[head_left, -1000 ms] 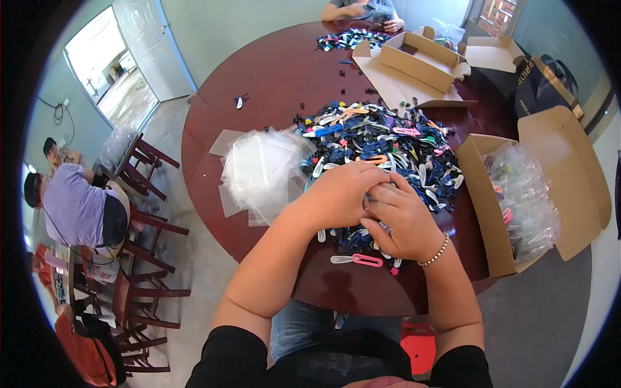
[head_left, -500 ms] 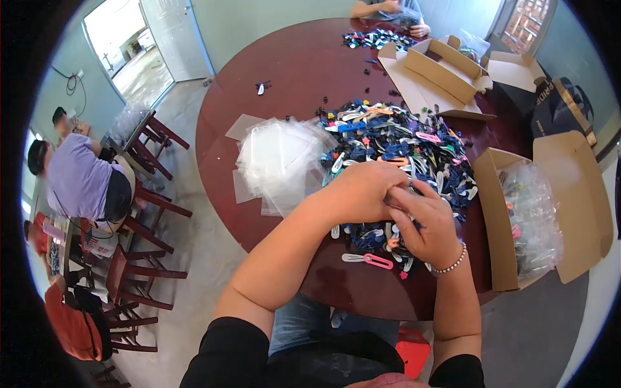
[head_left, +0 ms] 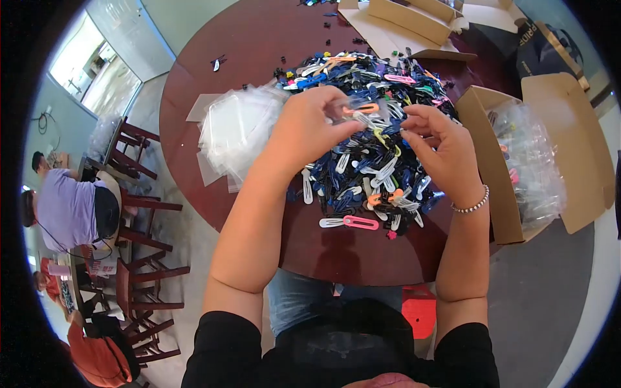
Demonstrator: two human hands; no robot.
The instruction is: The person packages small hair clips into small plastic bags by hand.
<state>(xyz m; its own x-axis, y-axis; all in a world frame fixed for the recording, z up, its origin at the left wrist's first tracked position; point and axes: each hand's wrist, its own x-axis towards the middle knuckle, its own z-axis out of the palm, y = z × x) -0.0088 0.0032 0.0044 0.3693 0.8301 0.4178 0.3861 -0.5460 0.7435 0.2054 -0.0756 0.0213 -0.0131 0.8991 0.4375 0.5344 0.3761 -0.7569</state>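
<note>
A large heap of hair clips [head_left: 362, 161] in navy, black, white, pink and orange covers the middle of the round table. Above its left side, my left hand [head_left: 317, 123] pinches a small clear plastic bag [head_left: 354, 103], with an orange clip [head_left: 365, 108] showing at it. My right hand [head_left: 443, 145], a beaded bracelet on its wrist, is over the heap's right side with bent fingers and thumb drawn together. Dark blue clips lie right at its fingertips; I cannot tell which piece it holds. Left of the heap is a stack of clear bags [head_left: 236, 129].
An open carton [head_left: 488, 174] with filled plastic bags [head_left: 527, 168] stands at the right. More cardboard [head_left: 414, 22] lies at the far side. A pink clip [head_left: 361, 222] rests near the front of the dark red table [head_left: 310, 249]. People sit by wooden stools [head_left: 152, 278] at the left.
My hands were together low over the heap; they are now apart and farther forward, the left one showing a clear bag. The view has tilted down, so the person across the table is out of sight.
</note>
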